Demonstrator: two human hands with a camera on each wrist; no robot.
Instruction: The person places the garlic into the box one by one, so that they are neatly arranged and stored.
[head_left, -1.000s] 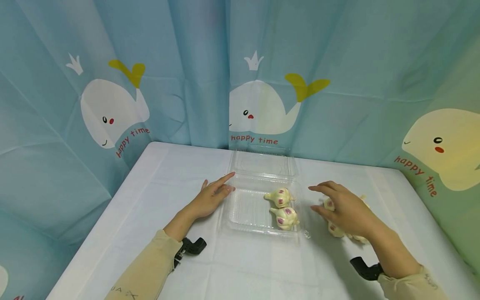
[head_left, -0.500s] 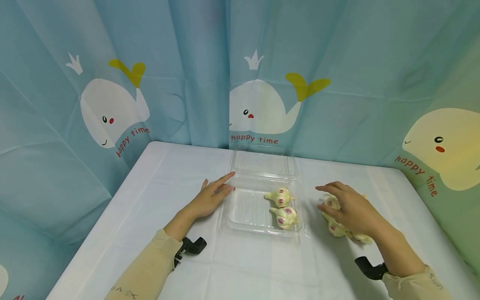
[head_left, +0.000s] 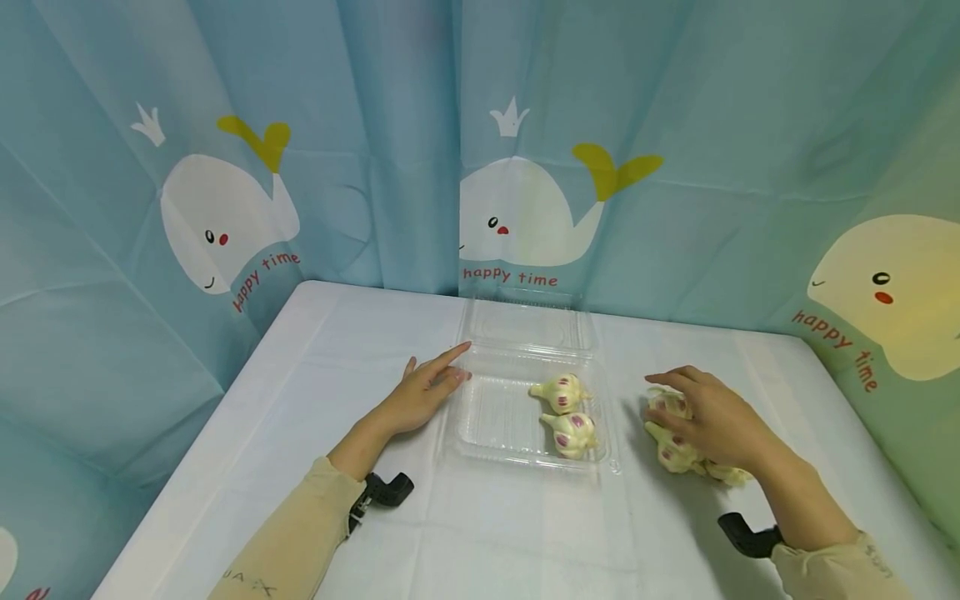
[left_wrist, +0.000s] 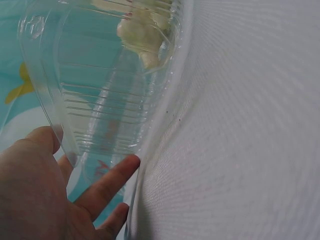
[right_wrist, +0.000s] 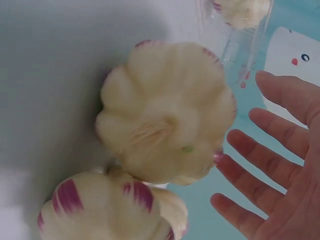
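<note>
A clear plastic clamshell box lies with its lid folded back on the white table. Two garlic bulbs, cream with purple patches, sit side by side in its right half. My left hand rests at the box's left edge, fingers extended; in the left wrist view its fingertips lie along the plastic wall. Over a cluster of garlic bulbs right of the box, my right hand hovers and partly hides them. The right wrist view shows its fingers spread beside a large bulb, gripping nothing.
The raised transparent lid reaches toward the blue whale-print curtain behind the table. White cloth covers the tabletop. Black wrist cameras stick out from both forearms.
My right hand has moved right, away from the box and further over the garlic cluster, showing more of the front bulbs. The left hand and the boxed bulbs stay put.
</note>
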